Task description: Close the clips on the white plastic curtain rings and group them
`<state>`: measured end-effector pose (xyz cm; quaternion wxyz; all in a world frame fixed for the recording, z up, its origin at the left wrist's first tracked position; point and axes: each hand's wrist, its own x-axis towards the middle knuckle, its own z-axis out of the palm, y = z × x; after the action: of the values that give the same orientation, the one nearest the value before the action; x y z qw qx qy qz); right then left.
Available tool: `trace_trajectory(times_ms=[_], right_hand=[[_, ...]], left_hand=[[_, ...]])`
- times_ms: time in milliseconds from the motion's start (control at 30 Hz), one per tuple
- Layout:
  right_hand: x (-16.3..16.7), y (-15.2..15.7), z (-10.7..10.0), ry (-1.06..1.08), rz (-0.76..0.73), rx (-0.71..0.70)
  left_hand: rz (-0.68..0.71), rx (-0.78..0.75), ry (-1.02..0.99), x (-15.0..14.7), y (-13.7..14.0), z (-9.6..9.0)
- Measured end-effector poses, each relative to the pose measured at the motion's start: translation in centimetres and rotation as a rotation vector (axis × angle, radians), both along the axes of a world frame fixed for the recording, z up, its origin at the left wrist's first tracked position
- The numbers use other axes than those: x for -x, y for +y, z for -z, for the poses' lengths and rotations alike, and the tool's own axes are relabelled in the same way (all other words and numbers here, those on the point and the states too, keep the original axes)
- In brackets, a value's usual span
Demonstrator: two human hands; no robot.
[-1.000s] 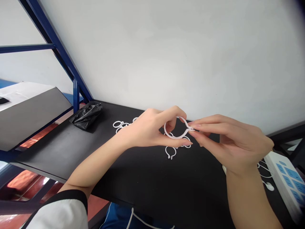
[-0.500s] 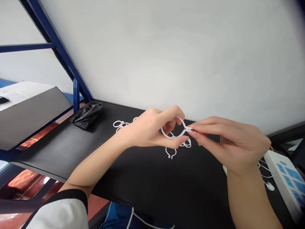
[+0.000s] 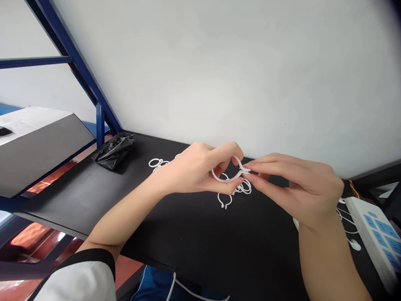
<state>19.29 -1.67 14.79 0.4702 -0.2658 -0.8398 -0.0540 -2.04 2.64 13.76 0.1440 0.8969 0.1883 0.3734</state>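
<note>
Left hand (image 3: 200,169) holds ring (image 3: 227,180) (white); right hand (image 3: 307,184) pinches its tabs (image 3: 247,171).

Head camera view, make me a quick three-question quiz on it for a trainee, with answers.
1. True or false: the left hand and the right hand hold the same white ring.
2. Which lies on the black tabletop? A: a mug; B: a plastic bag; C: a hammer.
3. Fill in: the white power strip has ____ socket panels.

Key: 1. True. 2. B. 3. Blue.
</note>
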Motion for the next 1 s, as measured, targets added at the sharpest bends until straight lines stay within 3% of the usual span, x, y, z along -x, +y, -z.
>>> trace_trajectory(times_ms=[200,367,867,1000], right_hand=[[0.1,-0.1,0.2,-0.036,0.018,-0.027],[0.4,-1.0,-0.1,-0.073,0.023,0.054],[0.7,-2.7,-0.5,-0.200,0.038,0.134],[1.0,-2.5,-0.4,-0.145,0.022,0.120]], left_hand=[[0.011,0.006,-0.013,-0.1,0.2,0.1],[0.030,0.042,-0.010,0.0,-0.2,-0.3],[0.062,0.168,0.205,0.9,-1.2,-1.5],[0.074,0.150,0.152,1.0,-1.1,-1.6]])
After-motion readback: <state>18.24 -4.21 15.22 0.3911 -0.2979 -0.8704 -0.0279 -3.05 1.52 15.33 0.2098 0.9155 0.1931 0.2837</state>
